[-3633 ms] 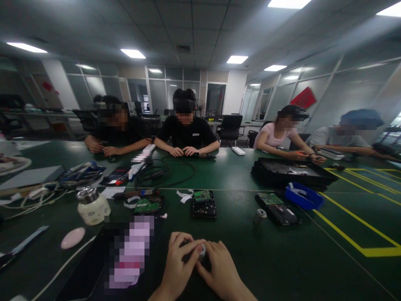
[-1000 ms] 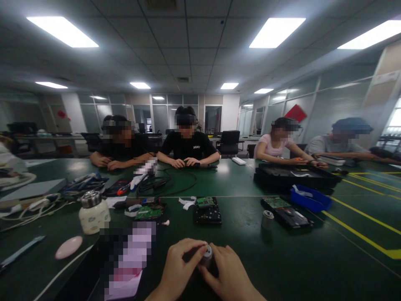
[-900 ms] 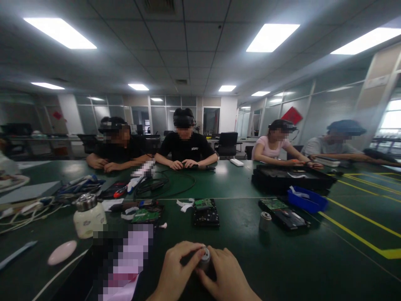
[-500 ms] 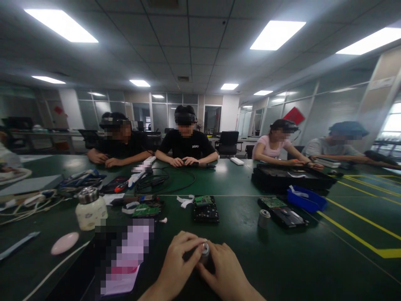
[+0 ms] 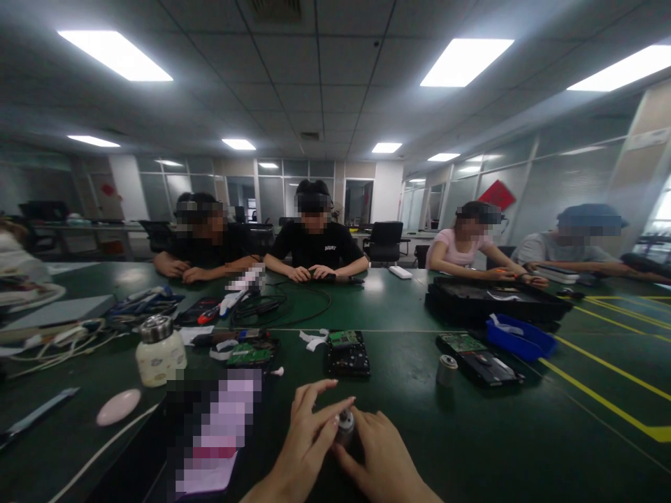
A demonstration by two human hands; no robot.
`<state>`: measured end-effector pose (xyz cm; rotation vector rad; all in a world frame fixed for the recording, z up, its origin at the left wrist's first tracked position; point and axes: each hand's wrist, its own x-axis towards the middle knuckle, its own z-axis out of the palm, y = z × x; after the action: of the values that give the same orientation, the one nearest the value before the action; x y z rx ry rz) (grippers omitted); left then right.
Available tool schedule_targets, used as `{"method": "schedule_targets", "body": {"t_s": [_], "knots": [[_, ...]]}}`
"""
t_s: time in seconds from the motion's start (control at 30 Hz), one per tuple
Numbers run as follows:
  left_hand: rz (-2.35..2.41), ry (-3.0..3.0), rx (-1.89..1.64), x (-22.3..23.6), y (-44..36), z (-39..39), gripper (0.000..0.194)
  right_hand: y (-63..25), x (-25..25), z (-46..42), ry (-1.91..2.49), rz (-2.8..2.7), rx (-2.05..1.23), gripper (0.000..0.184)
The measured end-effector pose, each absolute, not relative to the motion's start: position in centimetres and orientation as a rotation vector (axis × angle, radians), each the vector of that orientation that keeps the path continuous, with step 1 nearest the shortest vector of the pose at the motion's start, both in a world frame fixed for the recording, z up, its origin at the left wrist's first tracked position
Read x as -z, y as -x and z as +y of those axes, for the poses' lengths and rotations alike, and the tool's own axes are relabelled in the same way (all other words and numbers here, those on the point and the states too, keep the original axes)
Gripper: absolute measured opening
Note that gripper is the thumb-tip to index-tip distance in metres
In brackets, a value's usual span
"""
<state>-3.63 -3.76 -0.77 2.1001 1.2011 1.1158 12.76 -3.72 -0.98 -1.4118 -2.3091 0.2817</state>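
Note:
A small electric motor (image 5: 344, 427), a silver cylinder with a hub on its top face, stands upright on the green table between my hands. My right hand (image 5: 381, 447) is curled around its right side, with the thumb at its near side. On the left, my left hand (image 5: 309, 436) has its thumb and index finger at the motor's top edge, while its other fingers are lifted and partly spread. The motor's lower part is partly hidden by my fingers. A similar motor (image 5: 446, 371) stands farther right, apart from both hands.
Opened hard drives with green boards (image 5: 348, 353) lie beyond my hands. A blue tray (image 5: 518, 339) and a black bin (image 5: 498, 300) are at right. To the left are a cream bottle (image 5: 161, 353), a pink oval object (image 5: 119, 407) and cables. Several people sit across the table.
My left hand's middle fingers have lifted and spread away from the motor, showing more of its top. The motor stays between my hands; the whole view has shifted slightly.

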Motion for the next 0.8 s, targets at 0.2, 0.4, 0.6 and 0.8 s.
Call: {"method": "schedule_targets", "body": {"t_s": [0.2,0.4,0.6,0.8], "knots": [[1.316,-1.990,-1.159,-0.1,2.8,-3.7,0.025,-12.8,0.8,-3.7,1.403,-2.315,-0.274,0.021],[1.568,-1.917,-1.375,0.9,3.6,-2.7,0.024,-12.6,0.2,-3.9,1.420,-2.321,-0.242,0.021],[2.099,-1.966,-1.072,1.6,4.7,-2.3,0.020,-12.7,0.3,-3.9,1.434,-2.304,-0.237,0.025],[2.193,-2.043,-0.941,1.3,4.3,-2.7,0.019,-12.7,0.2,-3.9,1.440,-2.314,-0.267,0.025]]}}
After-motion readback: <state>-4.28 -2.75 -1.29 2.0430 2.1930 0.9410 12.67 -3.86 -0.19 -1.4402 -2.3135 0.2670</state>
